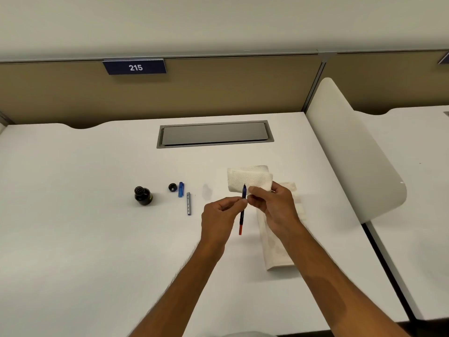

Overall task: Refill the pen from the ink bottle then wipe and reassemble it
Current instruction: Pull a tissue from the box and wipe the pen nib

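- Pen section: nib up, pinched mid-length in closed left hand fingertips.
- Right hand: closed on folded tissue, touching the nib's far side.
- Risk: loose pinch drops pen; wet nib smears fingers.
- Open ink bottle well left; elbow could tip it.

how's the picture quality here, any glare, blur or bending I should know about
Head view: even, soft lighting, no glare on the desk; only faint shadows under the hands and beside the ink bottle. Wide-angle bending curves the partition rail and desk edges. Slightly soft overall; the pen between left hand and right hand lacks fine detail, but the 215 sign reads clearly.
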